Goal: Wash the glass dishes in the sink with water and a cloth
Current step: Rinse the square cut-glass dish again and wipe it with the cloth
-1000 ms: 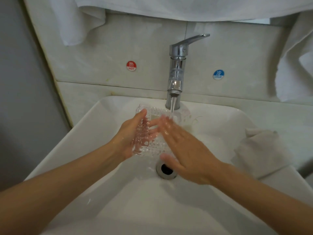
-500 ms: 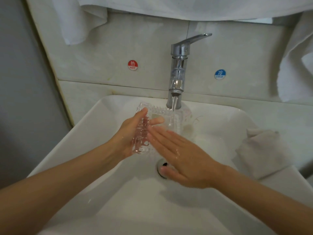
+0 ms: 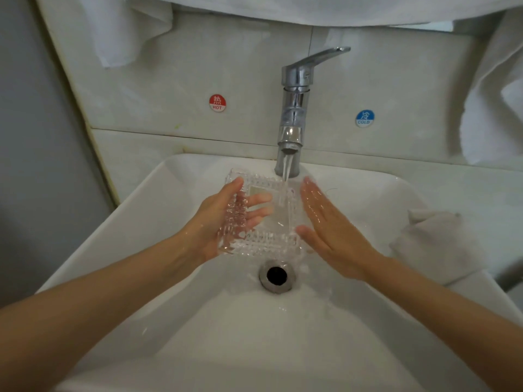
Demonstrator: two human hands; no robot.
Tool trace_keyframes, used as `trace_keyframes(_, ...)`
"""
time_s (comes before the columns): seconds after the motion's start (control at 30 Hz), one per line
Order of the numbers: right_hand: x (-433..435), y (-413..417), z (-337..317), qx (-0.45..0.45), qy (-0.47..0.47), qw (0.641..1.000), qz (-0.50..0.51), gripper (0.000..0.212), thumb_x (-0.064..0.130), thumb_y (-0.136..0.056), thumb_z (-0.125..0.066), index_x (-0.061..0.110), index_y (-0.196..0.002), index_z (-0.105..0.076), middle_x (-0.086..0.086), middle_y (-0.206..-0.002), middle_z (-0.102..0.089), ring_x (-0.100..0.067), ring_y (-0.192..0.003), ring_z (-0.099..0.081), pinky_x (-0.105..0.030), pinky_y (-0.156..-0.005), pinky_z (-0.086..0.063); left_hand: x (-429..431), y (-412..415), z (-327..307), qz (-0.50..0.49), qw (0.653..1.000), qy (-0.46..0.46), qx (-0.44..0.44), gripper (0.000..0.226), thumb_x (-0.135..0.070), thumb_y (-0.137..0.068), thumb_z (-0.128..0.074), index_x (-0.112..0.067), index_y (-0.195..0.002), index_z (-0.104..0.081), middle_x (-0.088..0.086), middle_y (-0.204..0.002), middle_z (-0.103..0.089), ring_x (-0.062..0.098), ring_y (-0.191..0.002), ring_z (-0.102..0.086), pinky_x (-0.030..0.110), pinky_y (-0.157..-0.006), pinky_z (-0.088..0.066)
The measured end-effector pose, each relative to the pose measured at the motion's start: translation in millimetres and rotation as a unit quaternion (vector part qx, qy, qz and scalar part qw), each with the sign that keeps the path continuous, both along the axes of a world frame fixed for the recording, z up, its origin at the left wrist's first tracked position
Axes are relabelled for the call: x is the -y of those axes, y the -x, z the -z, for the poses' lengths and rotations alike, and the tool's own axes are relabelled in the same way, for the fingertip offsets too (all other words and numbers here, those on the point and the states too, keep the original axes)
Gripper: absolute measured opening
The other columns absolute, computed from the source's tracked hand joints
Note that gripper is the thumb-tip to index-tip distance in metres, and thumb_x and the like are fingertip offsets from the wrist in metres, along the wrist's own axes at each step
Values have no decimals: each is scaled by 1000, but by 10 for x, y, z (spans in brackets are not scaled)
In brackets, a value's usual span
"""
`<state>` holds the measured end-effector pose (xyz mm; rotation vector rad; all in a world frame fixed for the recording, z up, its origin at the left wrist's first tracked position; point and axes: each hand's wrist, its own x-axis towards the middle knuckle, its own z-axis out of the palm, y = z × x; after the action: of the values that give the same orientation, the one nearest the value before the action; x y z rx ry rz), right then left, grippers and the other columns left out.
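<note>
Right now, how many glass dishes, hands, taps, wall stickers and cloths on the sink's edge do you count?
Glass dish: 1
Hands: 2, the left hand and the right hand
Tap: 1
Wall stickers: 2, the red sticker and the blue sticker
Cloth: 1
Total: 7

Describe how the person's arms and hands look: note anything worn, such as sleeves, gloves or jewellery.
The left forearm and right forearm are bare to the picture's edge, with no sleeves in view. The left hand and right hand wear no gloves; no ring, watch or bracelet shows. Both hands look wet and shiny.
</note>
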<state>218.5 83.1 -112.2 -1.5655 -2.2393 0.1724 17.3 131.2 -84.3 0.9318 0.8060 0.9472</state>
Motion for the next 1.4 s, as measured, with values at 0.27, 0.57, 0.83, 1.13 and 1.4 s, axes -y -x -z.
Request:
trace_keyframes(0.27, 92, 527, -50, -510, 197, 832, 89, 66, 38, -76, -73, 23, -130, -39, -4, -118, -57, -15, -97, -64, -18, -62, -53, -12, -9, -48, -16, 1000, -26, 4, 38, -39, -97, -40, -9, -101, -62, 4, -96, -73, 11, -71, -71, 16, -51, -51)
trace_keyframes(0.57, 96, 300, -325, -636, 307, 707, -19, 40, -6, -82, -58, 14, -115, -55, -3, -105, -59, -18, -84, -68, -31, -73, -59, -29, 19, -48, -33, 999, -20, -38, 46, -48, -95, -39, -12, -94, -68, 5, -87, -74, 6, -53, -60, 17, -45, -46)
trace_keyframes(0.83, 71, 441, -211, -550, 230, 798, 87, 66, 11, -74, -77, 18, -129, -41, 0, -106, -58, -12, -86, -66, -26, -66, -58, 32, -77, -40, -103, 983, -80, -128, 35, -46, -95, -43, -13, -90, -56, -1, -67, -55, 7, -44, -52, 18, -39, -39)
trace_keyframes(1.13, 68, 317, -280, -580, 280, 765, -4, 24, 8, -92, -52, 24, -110, -58, 1, -93, -60, -13, -78, -58, -35, -78, -57, -7, -29, -26, -147, 974, -63, -159, 37, -54, -88, -50, -18, -81, -54, -3, -54, -40, 8, -40, -33, 18, -35, -31)
trace_keyframes(1.4, 2, 444, -289, -585, 222, 761, 174, 30, 49, -92, -47, 20, -84, -52, 11, -45, -48, 0, -32, -40, -15, -36, -37, 105, -177, -19, -139, 973, -71, -168, 38, -53, -87, -53, -15, -82, -52, 0, -54, -41, 11, -41, -35, 23, -43, -35)
